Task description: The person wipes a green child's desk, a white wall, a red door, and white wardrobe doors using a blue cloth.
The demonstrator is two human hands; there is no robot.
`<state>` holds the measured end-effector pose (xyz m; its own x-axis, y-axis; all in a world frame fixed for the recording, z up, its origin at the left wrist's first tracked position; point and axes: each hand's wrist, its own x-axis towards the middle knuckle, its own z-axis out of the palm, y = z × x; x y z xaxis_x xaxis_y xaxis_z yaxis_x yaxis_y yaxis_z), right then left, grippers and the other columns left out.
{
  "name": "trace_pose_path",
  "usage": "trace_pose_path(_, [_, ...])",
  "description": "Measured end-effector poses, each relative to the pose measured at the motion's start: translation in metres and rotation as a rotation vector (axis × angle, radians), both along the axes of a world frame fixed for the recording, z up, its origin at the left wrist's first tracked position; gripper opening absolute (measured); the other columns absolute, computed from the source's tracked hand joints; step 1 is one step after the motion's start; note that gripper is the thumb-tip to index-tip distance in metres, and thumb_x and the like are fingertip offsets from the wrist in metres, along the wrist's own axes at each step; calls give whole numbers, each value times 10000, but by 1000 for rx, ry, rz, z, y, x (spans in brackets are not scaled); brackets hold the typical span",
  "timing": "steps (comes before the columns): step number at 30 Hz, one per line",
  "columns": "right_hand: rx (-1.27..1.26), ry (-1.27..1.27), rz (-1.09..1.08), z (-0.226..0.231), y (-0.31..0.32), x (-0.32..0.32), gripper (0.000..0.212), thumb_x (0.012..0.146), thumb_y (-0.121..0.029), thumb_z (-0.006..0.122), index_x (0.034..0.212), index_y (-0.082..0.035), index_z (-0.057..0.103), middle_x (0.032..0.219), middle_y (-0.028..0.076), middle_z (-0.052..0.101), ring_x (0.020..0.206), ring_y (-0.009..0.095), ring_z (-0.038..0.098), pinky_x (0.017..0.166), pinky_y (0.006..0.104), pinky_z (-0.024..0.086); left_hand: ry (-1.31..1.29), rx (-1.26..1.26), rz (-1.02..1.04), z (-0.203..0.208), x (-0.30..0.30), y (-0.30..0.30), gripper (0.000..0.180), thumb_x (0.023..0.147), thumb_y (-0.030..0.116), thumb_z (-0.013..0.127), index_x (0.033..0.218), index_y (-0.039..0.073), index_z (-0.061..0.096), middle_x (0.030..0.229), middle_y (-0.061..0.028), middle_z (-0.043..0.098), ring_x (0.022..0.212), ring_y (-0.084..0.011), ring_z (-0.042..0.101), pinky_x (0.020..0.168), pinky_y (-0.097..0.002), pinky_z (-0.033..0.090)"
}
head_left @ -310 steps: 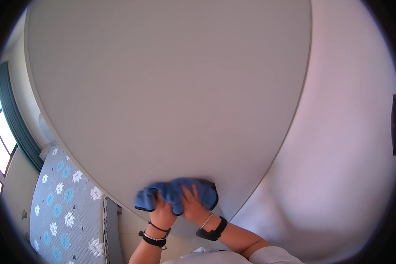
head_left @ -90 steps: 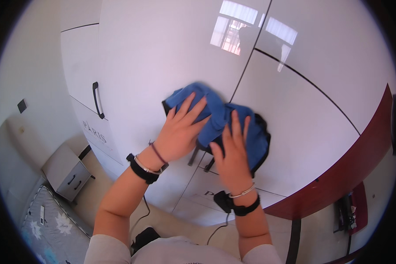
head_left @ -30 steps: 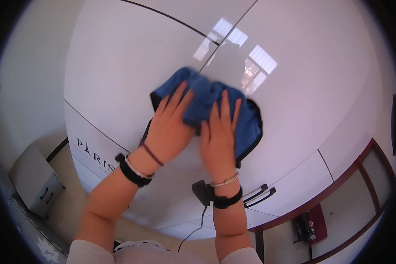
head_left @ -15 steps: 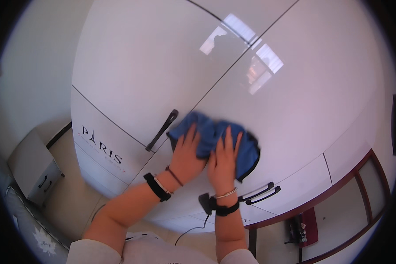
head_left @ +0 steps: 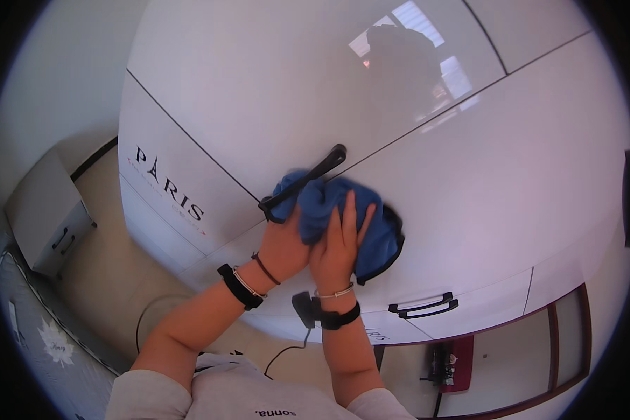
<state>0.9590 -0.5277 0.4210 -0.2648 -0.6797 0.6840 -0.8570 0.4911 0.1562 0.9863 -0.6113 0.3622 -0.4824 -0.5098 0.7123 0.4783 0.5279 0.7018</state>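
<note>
A blue cloth point(head_left: 369, 222) with a black edge lies bunched against the glossy white cabinet door point(head_left: 455, 189). My left hand point(head_left: 285, 245) grips the cloth's left part, its fingers mostly hidden in the folds. That part of the cloth reaches under the black door handle point(head_left: 308, 180), which slants across it. Close beside it, my right hand point(head_left: 336, 245) lies flat on the cloth, fingers stretched out and apart, pressing it to the door. Bands circle both wrists, and a small black box point(head_left: 303, 309) with a cable sits at the right one.
Two black drawer handles point(head_left: 423, 306) stick out at the lower right. At the far left stands a small grey-white cabinet point(head_left: 38, 210), next to a covered grey mattress or bed point(head_left: 49, 336). A dark red frame point(head_left: 553, 350) runs along the lower right.
Both hands and the cloth have shifted left along the doors. The cloth's left end has gone under the door handle, which was clear of it before. The view has turned somewhat.
</note>
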Motion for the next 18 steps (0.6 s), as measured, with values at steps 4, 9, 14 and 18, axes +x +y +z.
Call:
trace_pose_path(4, [60,-20,54,-15,12,-7,302,751,23,501,1050,48,541,1268,230,448,1225,497,308,1044,526,217,-17,53,-9,-23,-7,17,485,774,180,588,1220,30,467,1264,-188,448,1177,-394,385,952,-487,310])
trace_pose_path(9, [306,-110,-83,-135,88,-17,306,724,-21,563,1030,-11,583,1207,159,510,1135,447,419,1005,519,289,-219,-93,71,-137,-2,58,535,742,188,608,1229,23,459,1260,-183,441,1168,-395,389,964,-510,315])
trace_pose_path(14, [267,-55,-75,-158,80,-12,261,759,-26,570,1010,-50,635,1194,57,557,1040,316,511,937,403,380,-367,-298,25,-176,12,48,567,666,164,628,1200,29,492,1269,-158,441,1173,-414,372,978,-544,275])
trace_pose_path(18, [219,-94,8,-113,12,-5,247,782,-32,578,1024,-29,628,1163,63,579,991,286,545,919,383,399,-223,-164,208,-124,5,-4,475,705,129,606,1160,27,514,1213,-156,473,1152,-394,386,982,-514,279])
